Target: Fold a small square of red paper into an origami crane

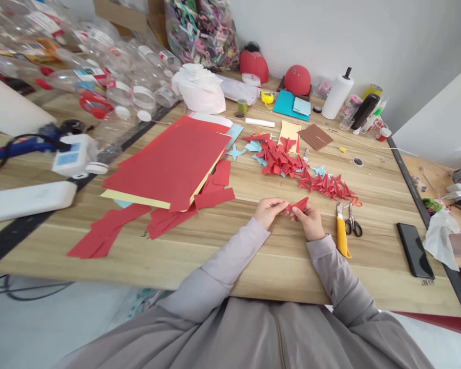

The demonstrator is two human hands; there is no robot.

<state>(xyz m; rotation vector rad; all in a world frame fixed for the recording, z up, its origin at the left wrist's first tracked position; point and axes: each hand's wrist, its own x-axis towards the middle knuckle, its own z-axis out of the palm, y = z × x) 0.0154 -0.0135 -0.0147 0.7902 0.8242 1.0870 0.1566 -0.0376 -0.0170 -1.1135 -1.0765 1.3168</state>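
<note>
Between my two hands, just above the table's front half, is a small folded piece of red paper [300,204] with a pointed tip facing up and right. My left hand [269,211] pinches its left end between thumb and fingers. My right hand [310,220] is closed on its body, thumb on the near side. Beyond my hands lies a heap of folded red paper stars [282,158], trailing off to the right, with some light blue paper stars [236,151] at its left. To the left are cut red paper strips [215,198].
Red paper sheets [172,159] are stacked at the left. A yellow utility knife [342,236], scissors [353,225] and a phone [415,250] lie at the right. Plastic bottles [117,95] crowd the far left. A tape measure [267,98] and brown paper [315,137] lie at the back.
</note>
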